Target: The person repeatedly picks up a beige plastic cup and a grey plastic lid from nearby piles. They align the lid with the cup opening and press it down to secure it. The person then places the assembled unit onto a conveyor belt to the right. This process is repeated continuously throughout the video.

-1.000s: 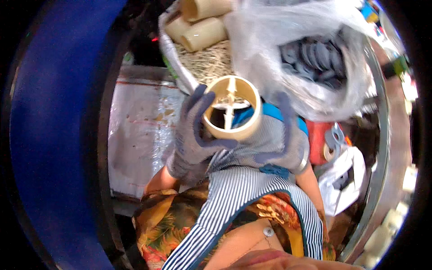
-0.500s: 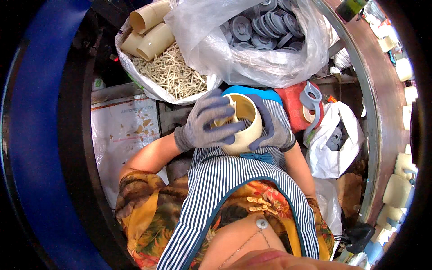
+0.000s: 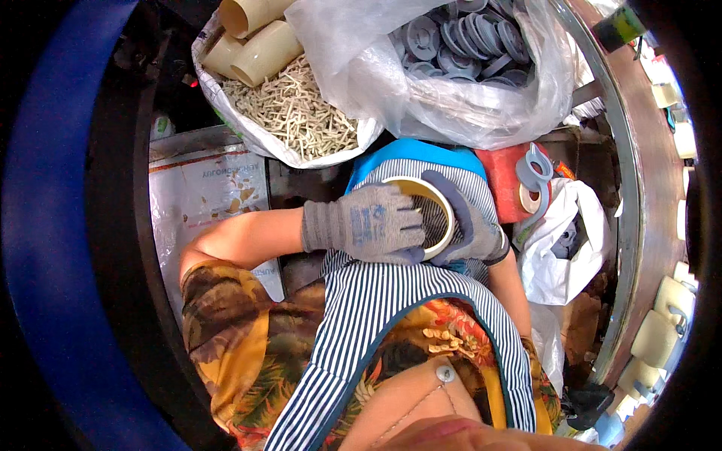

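- The cup [image 3: 435, 218], a cream cylinder with an open top, sits low over the person's lap on the striped apron [image 3: 391, 301], between both gloved hands.
- The left hand [image 3: 368, 225], in a grey knit glove, lies across the near side of the cup, its fingers closed over the rim and covering most of the opening.
- The right hand [image 3: 470, 222], also grey-gloved, wraps the far side of the cup, fingers curled tight against the wall; both hands are clamped on the cup.
- Beyond the cup, a white sack [image 3: 256, 135] holds a heap of small pale sticks [image 3: 301, 113], with two more cream tubes [image 3: 259, 49] lying on top at its far end.
- Just right of that sack and also beyond the cup, a clear plastic bag [image 3: 421, 98] is full of grey discs [image 3: 466, 41].
- To the right of the cup stands a red container [image 3: 504, 180] with a grey ring [image 3: 535, 167] resting on it.
- Further right and a little nearer than the cup, a white bag [image 3: 564, 255] hangs open with dark parts inside.
- Left of the cup, a flat printed sack [image 3: 203, 195] lies under the left forearm.
- A curved metal rim [image 3: 624, 225] runs along the right side, past the red container, with cream pieces [image 3: 654, 338] lined up outside it.
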Demonstrator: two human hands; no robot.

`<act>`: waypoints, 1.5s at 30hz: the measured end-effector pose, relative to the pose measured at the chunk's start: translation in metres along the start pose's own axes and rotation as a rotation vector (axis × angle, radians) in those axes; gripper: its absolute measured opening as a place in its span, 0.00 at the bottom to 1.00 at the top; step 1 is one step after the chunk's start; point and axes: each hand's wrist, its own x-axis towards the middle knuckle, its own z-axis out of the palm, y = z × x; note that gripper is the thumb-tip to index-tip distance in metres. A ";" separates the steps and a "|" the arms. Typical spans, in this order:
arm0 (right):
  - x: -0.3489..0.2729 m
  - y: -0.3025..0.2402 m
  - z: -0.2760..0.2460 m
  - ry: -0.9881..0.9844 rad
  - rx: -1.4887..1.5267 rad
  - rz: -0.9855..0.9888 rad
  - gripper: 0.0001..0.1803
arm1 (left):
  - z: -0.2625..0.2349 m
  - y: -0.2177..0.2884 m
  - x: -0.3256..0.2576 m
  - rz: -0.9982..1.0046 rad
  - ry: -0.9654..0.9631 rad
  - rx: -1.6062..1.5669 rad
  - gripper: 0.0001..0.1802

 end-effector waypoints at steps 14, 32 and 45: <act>0.025 -0.050 0.009 0.440 -0.289 0.058 0.67 | -0.033 -0.044 -0.044 -0.900 0.401 -0.234 0.24; -0.138 0.121 -0.129 1.252 -0.802 0.398 0.22 | 0.064 -0.061 0.057 -0.400 0.388 -0.740 0.28; 0.000 -0.053 -0.069 0.790 0.603 0.772 0.19 | 0.086 -0.077 0.051 -0.660 0.370 -1.309 0.40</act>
